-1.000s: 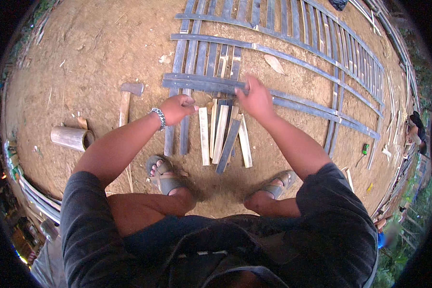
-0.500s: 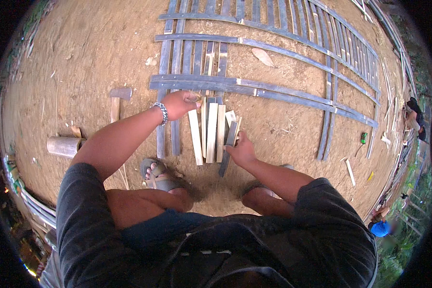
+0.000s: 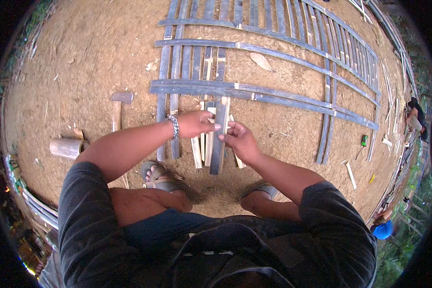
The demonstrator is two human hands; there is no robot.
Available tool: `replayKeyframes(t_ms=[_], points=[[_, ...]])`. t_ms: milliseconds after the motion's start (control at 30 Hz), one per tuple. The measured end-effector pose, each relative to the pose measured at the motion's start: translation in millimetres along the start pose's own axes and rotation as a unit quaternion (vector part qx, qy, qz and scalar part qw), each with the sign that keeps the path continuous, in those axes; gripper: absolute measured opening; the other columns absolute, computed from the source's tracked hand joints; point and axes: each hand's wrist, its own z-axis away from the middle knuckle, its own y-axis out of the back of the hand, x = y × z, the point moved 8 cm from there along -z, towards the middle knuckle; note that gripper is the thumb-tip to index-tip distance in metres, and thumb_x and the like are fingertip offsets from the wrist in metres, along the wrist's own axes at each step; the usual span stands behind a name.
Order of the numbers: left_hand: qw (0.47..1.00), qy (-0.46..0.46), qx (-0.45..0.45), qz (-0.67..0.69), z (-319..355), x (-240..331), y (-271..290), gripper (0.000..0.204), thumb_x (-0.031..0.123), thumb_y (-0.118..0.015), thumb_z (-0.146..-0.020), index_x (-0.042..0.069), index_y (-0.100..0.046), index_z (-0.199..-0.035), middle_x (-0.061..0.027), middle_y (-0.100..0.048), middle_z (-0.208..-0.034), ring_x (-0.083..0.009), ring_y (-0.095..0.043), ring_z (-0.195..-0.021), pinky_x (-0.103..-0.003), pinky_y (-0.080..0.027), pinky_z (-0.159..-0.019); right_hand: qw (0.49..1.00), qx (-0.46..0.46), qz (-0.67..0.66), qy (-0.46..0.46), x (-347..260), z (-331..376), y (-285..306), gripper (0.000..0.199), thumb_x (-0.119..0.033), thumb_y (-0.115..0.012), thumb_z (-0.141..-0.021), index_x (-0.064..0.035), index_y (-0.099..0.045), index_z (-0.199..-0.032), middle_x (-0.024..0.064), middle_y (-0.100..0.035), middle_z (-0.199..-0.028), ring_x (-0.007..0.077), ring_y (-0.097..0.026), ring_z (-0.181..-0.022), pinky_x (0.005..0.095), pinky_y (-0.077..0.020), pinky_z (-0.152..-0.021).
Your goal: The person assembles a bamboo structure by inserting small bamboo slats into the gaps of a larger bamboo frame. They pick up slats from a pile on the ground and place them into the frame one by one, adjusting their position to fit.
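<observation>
Between my feet, a short dark-faced bamboo slat (image 3: 217,161) stands lengthwise in front of me with pale slat edges beside it. My left hand (image 3: 194,124), a chain bracelet at its wrist, closes on the left side of these slats. From the right, my right hand (image 3: 241,142) pinches the same bundle, thumb and fingertips at its edge. Several pale bamboo strips (image 3: 196,152) lie on the ground underneath, partly hidden by my hands. Just beyond is the bamboo lattice frame (image 3: 197,88), made of long dark slats crossed by others.
On the left lie a hatchet (image 3: 122,98) with a wooden handle and a cut bamboo tube (image 3: 66,148). A green tape measure (image 3: 364,140) and a pale strip (image 3: 351,176) are at the right. A dry leaf (image 3: 261,61) lies within the frame. Other people show at the right rim.
My hands have come together over the slats. My left hand moved down and right; my right hand moved slightly up, bringing the dark slat left and more upright in the view.
</observation>
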Motion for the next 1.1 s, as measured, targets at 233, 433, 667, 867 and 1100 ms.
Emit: replayKeyframes(t_ms=[233, 433, 667, 867, 1100], points=[[0.984, 0.025, 0.078, 0.161, 0, -13, 5, 0.044, 0.038, -0.056, -0.101, 0.005, -0.054, -0.129, -0.0094, -0.063, -0.111, -0.0156, -0.065, -0.092, -0.037, -0.063, -0.072, 0.994, -0.028, -0.104, -0.027, -28, -12, -22, 0.034, -0.004, -0.067, -0.089, -0.0048, -0.055, -0.121, 0.0056, -0.068, -0.107, 0.0136, -0.065, -0.093, 0.0291, -0.0539, -0.079], [0.978, 0.019, 0.027, 0.207, 8, -6, 1, 0.041, 0.039, -0.058, -0.099, 0.005, -0.058, -0.123, -0.0034, -0.066, -0.092, -0.0128, -0.066, -0.078, -0.033, -0.061, -0.066, 0.979, -0.135, -0.111, -0.104, -20, -18, -19, 0.033, -0.008, -0.069, -0.092, -0.0125, -0.051, -0.118, 0.0047, -0.064, -0.110, 0.0153, -0.065, -0.098, 0.0342, -0.0568, -0.081], [0.979, 0.020, 0.186, 0.078, 10, -17, 41, 0.032, 0.034, -0.063, -0.097, 0.007, -0.068, -0.114, -0.0040, -0.071, -0.093, -0.0106, -0.065, -0.077, -0.031, -0.058, -0.063, 0.997, 0.078, -0.002, -0.002, -38, -41, 20, 0.030, -0.007, -0.072, -0.089, -0.0071, -0.053, -0.112, 0.0066, -0.065, -0.095, 0.0153, -0.064, -0.081, 0.0327, -0.0556, -0.075], [0.973, 0.010, 0.231, 0.010, 13, -44, 64, 0.039, 0.042, -0.064, -0.095, 0.005, -0.070, -0.109, -0.0060, -0.066, -0.079, -0.0129, -0.062, -0.062, -0.031, -0.052, -0.058, 0.949, 0.203, 0.217, 0.109, -73, -99, 89, 0.031, -0.005, -0.072, -0.087, 0.0010, -0.058, -0.114, 0.0086, -0.067, -0.095, 0.0158, -0.062, -0.080, 0.0289, -0.0499, -0.071], [0.973, 0.032, 0.219, 0.063, 30, -41, 53, 0.035, 0.035, -0.067, -0.094, 0.004, -0.069, -0.110, -0.0063, -0.068, -0.081, -0.0137, -0.063, -0.063, -0.031, -0.056, -0.059, 0.962, 0.209, 0.117, 0.129, -83, -166, 132, 0.027, -0.002, -0.071, -0.085, 0.0022, -0.063, -0.111, 0.0096, -0.070, -0.096, 0.0177, -0.065, -0.084, 0.0305, -0.0519, -0.076]])
